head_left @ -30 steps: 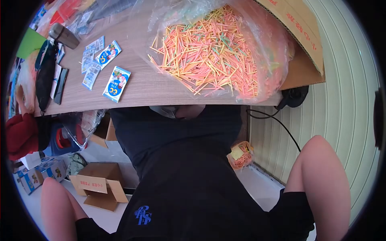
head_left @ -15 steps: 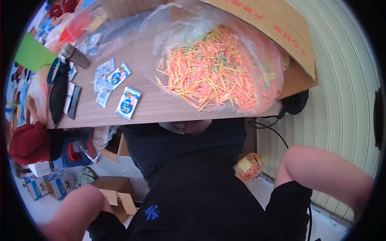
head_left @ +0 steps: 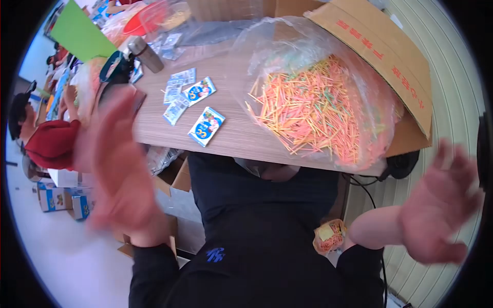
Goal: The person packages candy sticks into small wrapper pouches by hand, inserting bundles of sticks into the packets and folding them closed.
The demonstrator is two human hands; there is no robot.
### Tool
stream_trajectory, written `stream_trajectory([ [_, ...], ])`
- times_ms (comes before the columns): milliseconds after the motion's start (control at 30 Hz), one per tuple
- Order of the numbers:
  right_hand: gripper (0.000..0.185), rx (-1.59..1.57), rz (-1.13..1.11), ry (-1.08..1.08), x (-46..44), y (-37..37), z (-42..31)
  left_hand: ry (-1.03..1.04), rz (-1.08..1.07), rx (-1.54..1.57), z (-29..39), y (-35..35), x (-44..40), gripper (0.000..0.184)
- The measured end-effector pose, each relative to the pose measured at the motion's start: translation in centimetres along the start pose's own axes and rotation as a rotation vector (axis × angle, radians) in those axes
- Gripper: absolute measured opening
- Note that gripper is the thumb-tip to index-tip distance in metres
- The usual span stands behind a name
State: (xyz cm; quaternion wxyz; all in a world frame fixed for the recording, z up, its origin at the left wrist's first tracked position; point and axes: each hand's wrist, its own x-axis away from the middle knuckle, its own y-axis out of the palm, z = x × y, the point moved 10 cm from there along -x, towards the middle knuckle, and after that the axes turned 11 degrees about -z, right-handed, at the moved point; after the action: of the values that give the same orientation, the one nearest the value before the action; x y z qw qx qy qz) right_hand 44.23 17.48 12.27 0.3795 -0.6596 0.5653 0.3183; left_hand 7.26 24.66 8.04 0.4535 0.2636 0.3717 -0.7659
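**Sealed-looking blue-and-white foil packet lies forward and right of the left hand**

The packet rests flat near the front edge of the wood-grain table, its long axis slanting from near left to far right. The left hand is the nearer one, raised apart from it, blurred, fingers extended, nothing seen in it.

Further right, thin pink, yellow and green sticks lie jumbled in a clear plastic bag, beside a brown cardboard box. They are forward and left of the right hand, which looks nearer to them. That hand is open, fingers spread, visibly empty, touching neither bag nor box.
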Motion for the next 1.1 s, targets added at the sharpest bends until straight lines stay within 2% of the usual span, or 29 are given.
stream_trajectory([
  [33, 0.06, -0.061, -0.149, 0.036, 1.1, 2.4, 2.5, -0.206, 0.17, 0.016, -5.2, -1.4, 3.5, 0.061],
  [67, 0.06, -0.08, -0.148, 0.022, 3.1, 3.5, 4.2, -0.432, 0.173, -0.115, -8.3, -0.6, 5.9, 0.047],
  [100, 0.053, -0.013, -0.021, 0.178, 5.9, 3.6, 7.6, -0.688, 0.209, -0.232, -12.4, -0.9, 9.8, 0.039],
  [133, 0.048, 0.053, 0.102, 0.334, 8.9, 3.7, 10.8, -0.78, 0.162, -0.456, -15.2, -0.3, 12.7, 0.037],
  [167, 0.043, -0.039, 0.199, 0.501, 11.6, 5.0, 13.9, -0.773, 0.019, -0.683, -17.1, 1.0, 14.4, 0.035],
  [233, 0.03, -0.037, 0.056, 0.777, 16.1, 9.1, 17.3, -0.918, -0.088, -0.785, -19.2, 3.1, 16.2, 0.035],
  [300, 0.029, 0.307, -0.314, 0.742, 15.8, 13.4, 16.7, -0.875, -0.112, -0.896, -20.0, 4.3, 16.4, 0.035],
  [367, 0.034, 0.491, -0.612, 0.517, 16.1, 17.8, 15.4, -0.789, -0.169, -1.092, -20.5, 5.5, 15.9, 0.036],
  [500, 0.035, 0.333, -0.731, 0.433, 17.5, 22.0, 13.7, -0.884, -0.187, -1.016, -22.8, 5.8, 17.6, 0.037],
  [633, 0.036, 0.273, -0.738, 0.472, 18.1, 22.4, 13.8, -0.948, -0.232, -0.832, -23.0, 5.1, 17.6, 0.034],
  [767, 0.042, 0.182, -0.854, 0.531, 18.5, 22.8, 13.2, -1.032, -0.268, -0.693, -23.4, 4.1, 17.8, 0.031],
  [867, 0.054, -0.309, -0.613, 0.537, 12.4, 20.2, 10.4, -0.966, -0.26, -0.723, -22.1, 4.4, 17.1, 0.032],
  [933, 0.064, -0.674, -0.529, 0.448, 7.5, 17.4, 7.7, -0.925, -0.268, -0.721, -21.9, 5.1, 17.3, 0.033],
  [1000, 0.079, -0.991, -0.486, 0.016, 3.9, 16.3, 3.4, -0.793, -0.181, -0.779, -21.8, 5.2, 18.2, 0.035],
  [1033, 0.079, -0.969, -0.478, 0.03, 3.1, 16.5, 3.0, -0.724, -0.133, -0.801, -21.5, 5.3, 18.3, 0.035],
  [1100, 0.068, -1.24, -0.52, -0.097, 1.9, 16.7, 0.1, -0.702, -0.133, -0.795, -21.6, 5.8, 18.8, 0.036],
])
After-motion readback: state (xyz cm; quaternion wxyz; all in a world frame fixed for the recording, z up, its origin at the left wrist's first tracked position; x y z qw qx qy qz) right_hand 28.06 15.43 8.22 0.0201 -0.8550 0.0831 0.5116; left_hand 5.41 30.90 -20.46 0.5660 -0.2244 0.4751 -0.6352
